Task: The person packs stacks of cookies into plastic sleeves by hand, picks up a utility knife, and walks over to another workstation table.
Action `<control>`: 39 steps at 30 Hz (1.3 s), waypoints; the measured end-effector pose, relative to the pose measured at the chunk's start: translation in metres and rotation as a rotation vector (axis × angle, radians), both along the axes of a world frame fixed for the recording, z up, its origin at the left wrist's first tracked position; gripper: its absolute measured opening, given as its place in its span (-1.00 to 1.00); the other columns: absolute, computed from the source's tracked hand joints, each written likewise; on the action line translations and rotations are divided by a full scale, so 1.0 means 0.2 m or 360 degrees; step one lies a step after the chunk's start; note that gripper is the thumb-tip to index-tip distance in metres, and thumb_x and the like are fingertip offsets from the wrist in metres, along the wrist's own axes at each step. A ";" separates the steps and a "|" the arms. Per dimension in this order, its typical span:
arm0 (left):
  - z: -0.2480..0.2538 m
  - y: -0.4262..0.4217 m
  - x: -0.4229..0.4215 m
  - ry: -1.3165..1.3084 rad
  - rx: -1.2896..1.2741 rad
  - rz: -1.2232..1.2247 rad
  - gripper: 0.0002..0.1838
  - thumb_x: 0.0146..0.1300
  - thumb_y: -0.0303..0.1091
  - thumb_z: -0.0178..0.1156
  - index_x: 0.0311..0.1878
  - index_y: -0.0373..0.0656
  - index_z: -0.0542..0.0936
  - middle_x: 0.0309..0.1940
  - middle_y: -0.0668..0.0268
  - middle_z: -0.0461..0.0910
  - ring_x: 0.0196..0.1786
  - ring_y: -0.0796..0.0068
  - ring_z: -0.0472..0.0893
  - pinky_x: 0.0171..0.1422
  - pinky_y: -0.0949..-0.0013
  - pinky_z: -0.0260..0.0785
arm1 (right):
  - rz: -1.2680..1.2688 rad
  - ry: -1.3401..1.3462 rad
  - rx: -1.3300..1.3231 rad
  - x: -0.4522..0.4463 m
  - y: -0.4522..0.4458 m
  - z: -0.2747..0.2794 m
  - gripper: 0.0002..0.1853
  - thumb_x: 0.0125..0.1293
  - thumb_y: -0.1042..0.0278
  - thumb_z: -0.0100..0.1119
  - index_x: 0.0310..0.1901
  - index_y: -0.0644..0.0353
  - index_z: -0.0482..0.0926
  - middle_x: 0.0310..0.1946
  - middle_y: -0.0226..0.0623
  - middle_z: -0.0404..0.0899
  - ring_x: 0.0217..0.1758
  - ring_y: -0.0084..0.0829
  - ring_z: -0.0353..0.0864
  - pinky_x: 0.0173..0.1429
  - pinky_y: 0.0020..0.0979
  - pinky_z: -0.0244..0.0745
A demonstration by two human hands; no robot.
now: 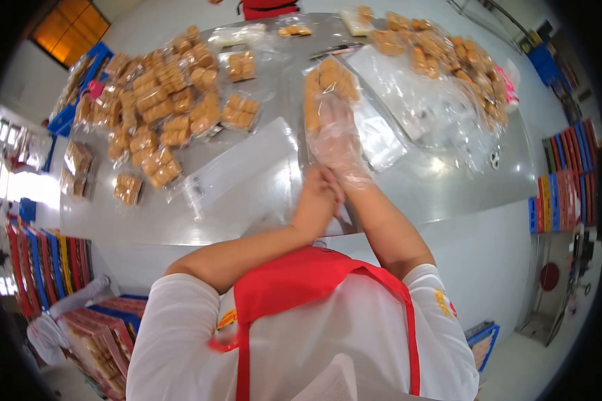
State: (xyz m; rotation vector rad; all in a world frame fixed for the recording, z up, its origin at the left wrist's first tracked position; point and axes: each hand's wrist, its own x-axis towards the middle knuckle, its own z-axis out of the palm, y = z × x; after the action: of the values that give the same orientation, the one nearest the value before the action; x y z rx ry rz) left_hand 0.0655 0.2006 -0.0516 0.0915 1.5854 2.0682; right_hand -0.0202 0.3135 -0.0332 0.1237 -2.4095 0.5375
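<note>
Clear thin plastic covers my right hand (338, 137) to the wrist; I cannot tell whether it is a glove or a bag. Its fingers lie stretched out against a clear bag of round tan biscuits (334, 77) at the table's middle. My left hand (321, 194) has its fingers curled in beside my right wrist, at the lower end of the plastic. What they pinch, if anything, is hidden. Left of both hands, a flat clear bag (247, 164) lies on the steel table (254, 217). Silvery wrapping (381, 144) lies just right of my right hand.
Many packed biscuit bags (160, 93) are heaped on the left. More biscuit packs (428, 47) and loose clear plastic (441, 110) cover the right side. Scissors (494, 159) lie near the right edge. Someone in red (267, 8) stands across the table.
</note>
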 end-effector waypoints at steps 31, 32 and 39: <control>-0.12 -0.37 -0.07 0.1244 -0.1395 -0.0142 -0.78 0.33 -0.28 0.08 -0.23 -0.28 0.44 -0.33 -0.08 0.60 -0.24 -0.14 0.61 -0.13 -0.07 0.44 | 0.0121 -0.0240 0.0924 0.14 -0.17 -0.22 -0.51 0.19 0.33 0.14 0.21 0.06 0.52 0.28 -0.29 0.38 0.38 -0.14 0.30 0.04 -0.07 0.43; -0.12 -0.37 -0.09 0.1212 -0.1392 -0.0107 -0.78 0.33 -0.28 0.08 -0.22 -0.28 0.44 -0.33 -0.08 0.60 -0.24 -0.14 0.61 -0.13 -0.07 0.44 | 0.0142 -0.0211 0.0886 0.11 -0.18 -0.22 -0.52 0.19 0.33 0.14 0.19 0.07 0.53 0.27 -0.28 0.38 0.38 -0.15 0.31 0.04 -0.08 0.43; 0.00 -0.55 -0.16 0.0985 -0.1422 -0.0599 -0.71 0.23 -0.22 0.18 -0.09 -0.22 0.54 -0.25 0.04 0.65 -0.12 -0.06 0.63 0.01 0.02 0.46 | 0.0395 -0.0513 0.0545 0.29 -0.18 -0.10 -0.27 0.03 0.55 0.13 0.36 0.23 0.33 0.34 0.05 0.28 0.45 0.22 0.17 0.47 0.13 0.15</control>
State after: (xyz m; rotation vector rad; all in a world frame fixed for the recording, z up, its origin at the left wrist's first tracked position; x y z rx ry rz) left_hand 0.0336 0.0910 -0.0508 0.6850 2.4780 0.9430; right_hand 0.0377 0.2776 -0.0522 0.5247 -2.8054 0.2607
